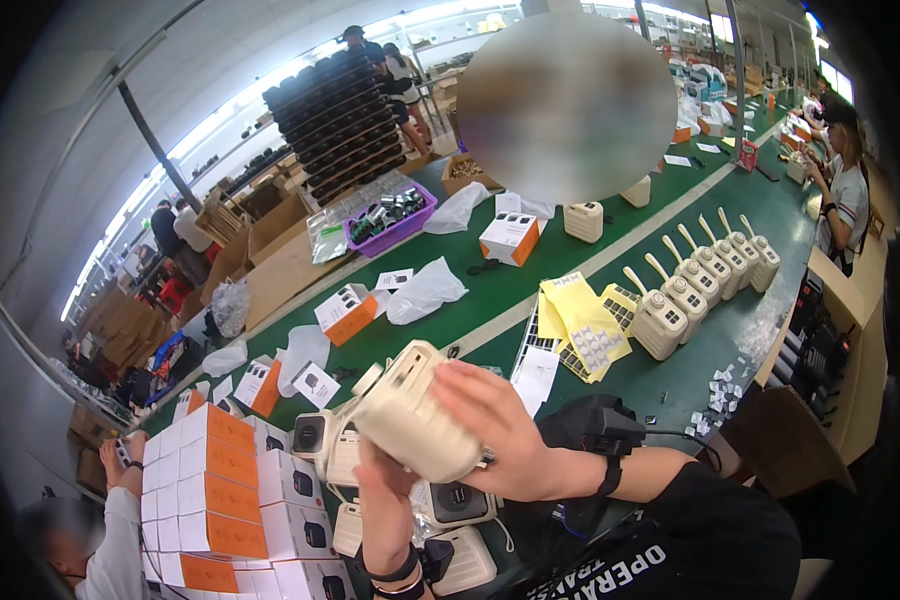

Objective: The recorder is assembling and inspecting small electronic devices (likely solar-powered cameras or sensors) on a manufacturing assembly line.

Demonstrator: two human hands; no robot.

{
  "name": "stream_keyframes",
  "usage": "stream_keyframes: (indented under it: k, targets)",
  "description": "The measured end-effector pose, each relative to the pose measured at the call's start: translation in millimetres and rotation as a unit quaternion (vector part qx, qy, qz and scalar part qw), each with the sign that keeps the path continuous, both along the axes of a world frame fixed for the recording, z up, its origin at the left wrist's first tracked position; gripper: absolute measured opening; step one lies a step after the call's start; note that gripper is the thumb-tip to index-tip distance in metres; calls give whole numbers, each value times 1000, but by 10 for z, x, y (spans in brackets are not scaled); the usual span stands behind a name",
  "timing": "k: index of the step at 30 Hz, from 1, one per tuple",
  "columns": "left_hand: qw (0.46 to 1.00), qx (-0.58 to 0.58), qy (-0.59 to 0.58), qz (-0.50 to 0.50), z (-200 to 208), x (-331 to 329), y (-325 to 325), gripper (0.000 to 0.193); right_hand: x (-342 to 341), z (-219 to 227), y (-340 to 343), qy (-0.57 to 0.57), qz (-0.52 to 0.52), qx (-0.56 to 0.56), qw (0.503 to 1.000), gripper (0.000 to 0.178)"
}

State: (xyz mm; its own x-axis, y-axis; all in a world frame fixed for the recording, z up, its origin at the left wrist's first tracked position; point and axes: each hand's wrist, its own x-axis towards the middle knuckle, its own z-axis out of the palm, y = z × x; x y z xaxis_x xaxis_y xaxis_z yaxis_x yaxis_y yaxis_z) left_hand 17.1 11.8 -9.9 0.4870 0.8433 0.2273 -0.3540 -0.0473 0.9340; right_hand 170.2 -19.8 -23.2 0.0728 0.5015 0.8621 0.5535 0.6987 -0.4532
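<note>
In front of me I hold a beige jerrycan-shaped portable speaker [420, 415], tilted, with a round knob at its upper left. My right hand [495, 430] lies along its right side, fingers wrapped over the ribbed body. From below, my left hand [385, 500] supports its lower left edge; part of those fingers is hidden behind it. Under my hands are more beige speakers, one with a round black grille [460, 502] and another lying flat [462, 562]. To the right, several similar speakers [660, 325] stand in a row with straps raised.
Stacked white and orange boxes [207, 480] rise at my left, beside a co-worker [120, 530]. Yellow sticker sheets [585, 325] lie on the green table [500, 340]. Farther off are a purple basket [395, 232] and black trays [335, 125]. An open carton [820, 390] stands right.
</note>
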Motion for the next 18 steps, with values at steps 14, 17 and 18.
stream_keyframes:
  k: [14, 17, 18]
  targets:
    - [999, -6, -33, 36, -107, -149, 121, 74, 89, 102, -68, -75, 158, 45, 983, 48]
    - [999, -20, -12, 26, -130, -36, 91, 75, 278, 112, -163, -6, 143, 45, 989, 54]
    - [998, -56, 0, -23, -200, -177, 147, 73, 252, 106, -175, 49, 110, 17, 993, 58]
